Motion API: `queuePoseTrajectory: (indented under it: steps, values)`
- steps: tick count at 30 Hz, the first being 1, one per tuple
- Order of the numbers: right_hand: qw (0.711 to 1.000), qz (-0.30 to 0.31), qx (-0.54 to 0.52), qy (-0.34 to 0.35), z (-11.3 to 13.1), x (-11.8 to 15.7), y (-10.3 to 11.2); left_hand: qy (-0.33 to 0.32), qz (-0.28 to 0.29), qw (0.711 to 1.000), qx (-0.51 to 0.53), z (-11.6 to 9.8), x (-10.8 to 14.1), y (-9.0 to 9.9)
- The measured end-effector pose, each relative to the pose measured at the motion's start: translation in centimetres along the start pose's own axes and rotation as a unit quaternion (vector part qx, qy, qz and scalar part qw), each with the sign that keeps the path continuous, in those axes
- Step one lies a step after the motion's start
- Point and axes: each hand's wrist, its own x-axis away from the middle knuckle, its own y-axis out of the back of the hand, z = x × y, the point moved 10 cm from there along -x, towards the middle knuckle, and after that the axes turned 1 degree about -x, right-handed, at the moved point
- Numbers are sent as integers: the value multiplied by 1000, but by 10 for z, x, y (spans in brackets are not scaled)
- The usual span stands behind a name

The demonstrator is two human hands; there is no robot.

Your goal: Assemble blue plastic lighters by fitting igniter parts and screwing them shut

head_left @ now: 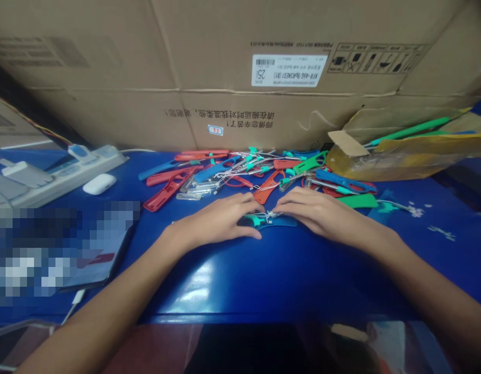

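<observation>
1. Now, lying on worktop (240,291), between both hands: blue piece (285,222).
2. Pinched in right hand (322,210): white wire (269,213).
3. At blue piece, left hand (223,215); grip impossible to tell.
4. Just behind: coloured pieces (267,186).

glossy blue table (225,280), brown cardboard (127,62), white power strip (80,167)

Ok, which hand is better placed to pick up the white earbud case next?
Probably the left hand: the earbud case lies to its left, near the power strip. The right hand is farther off and would likely have to reach across the left one.
</observation>
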Motion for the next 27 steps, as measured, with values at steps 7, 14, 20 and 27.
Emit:
queuePoseTrajectory:
  steps: [7,14,20,27]
  values:
    - [1000,2,-27,10,1,0,-2,-5,-1,1000,3,-1,0,0]
    - [998,6,-60,4,-2,-1,-2,-7,-3,1000,3,-1,1,1]
    - [999,14,-40,17,0,0,-3,-8,-2,1000,8,0,1,0]
    - [1000,-17,-7,13,3,-3,-1,10,-5,1000,17,3,3,0]
